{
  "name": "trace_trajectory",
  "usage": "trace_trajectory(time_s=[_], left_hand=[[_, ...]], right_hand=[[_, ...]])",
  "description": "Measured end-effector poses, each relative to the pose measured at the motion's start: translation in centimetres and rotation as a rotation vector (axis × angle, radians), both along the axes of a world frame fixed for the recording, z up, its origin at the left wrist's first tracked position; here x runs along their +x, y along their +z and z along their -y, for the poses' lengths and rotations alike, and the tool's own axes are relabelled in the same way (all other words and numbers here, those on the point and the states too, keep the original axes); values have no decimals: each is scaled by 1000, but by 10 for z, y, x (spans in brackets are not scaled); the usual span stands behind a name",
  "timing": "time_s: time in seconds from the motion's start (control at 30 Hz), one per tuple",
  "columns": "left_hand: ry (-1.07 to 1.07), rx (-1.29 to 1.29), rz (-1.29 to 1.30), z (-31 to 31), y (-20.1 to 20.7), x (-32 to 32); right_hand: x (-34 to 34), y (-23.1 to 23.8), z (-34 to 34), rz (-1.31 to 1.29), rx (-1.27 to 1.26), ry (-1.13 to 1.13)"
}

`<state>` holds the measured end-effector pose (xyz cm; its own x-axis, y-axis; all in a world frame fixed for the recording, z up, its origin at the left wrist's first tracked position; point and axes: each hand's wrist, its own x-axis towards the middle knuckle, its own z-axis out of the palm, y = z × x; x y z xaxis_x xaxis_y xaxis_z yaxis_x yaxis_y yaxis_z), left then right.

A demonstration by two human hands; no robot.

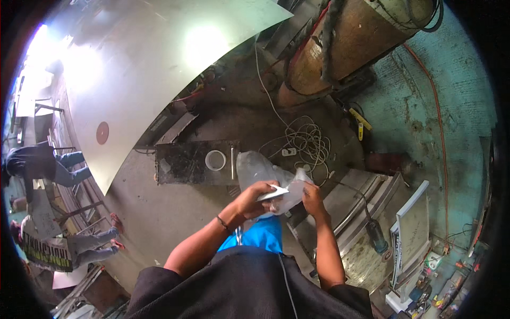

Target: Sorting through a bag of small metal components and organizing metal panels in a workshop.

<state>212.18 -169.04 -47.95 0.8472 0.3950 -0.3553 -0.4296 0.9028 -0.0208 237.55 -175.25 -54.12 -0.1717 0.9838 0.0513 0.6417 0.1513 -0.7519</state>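
Observation:
A clear plastic bag (257,167) hangs in front of me, just above my blue shorts. My left hand (249,203) is closed around a thin white flat piece (273,192) with a pointed end, held against the bag's upper part. Whether its fingers also pinch the bag I cannot tell. On the other side, my right hand (314,200) is closed on the edge of the bag, with thumb and fingers together. The bag's contents, if any, cannot be made out.
A large metal sheet (143,58) with a reddish disc (102,133) spans the upper left. Ahead are a dark box (180,165) bearing a white ring (215,160), and a coiled cable (308,141). An angle grinder (376,236) lies right. Two people work far left.

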Motion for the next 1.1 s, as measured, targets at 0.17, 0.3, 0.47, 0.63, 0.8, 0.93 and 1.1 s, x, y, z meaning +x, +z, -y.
trace_trajectory(time_s=[0.17,0.3,0.47,0.63,0.8,0.93,1.1], left_hand=[[11,494,-562,-28,-58,-63],[52,737,-935,-27,-102,-99],[70,658,-1001,-18,-80,-79],[51,394,-906,21,-119,-67],[-160,538,-1093,45,-207,-57],[-253,524,-1017,26,-207,0],[-165,321,-902,17,-232,40]], right_hand=[[-19,20,6,-503,-661,-250],[-35,0,19,-938,-940,-360],[-36,-59,35,-1133,-885,-366],[-35,-111,52,-1238,-867,-527],[-46,-132,56,-1460,-879,-654],[-29,-153,74,-1691,-875,-567],[14,-198,124,-2122,-830,-610]])
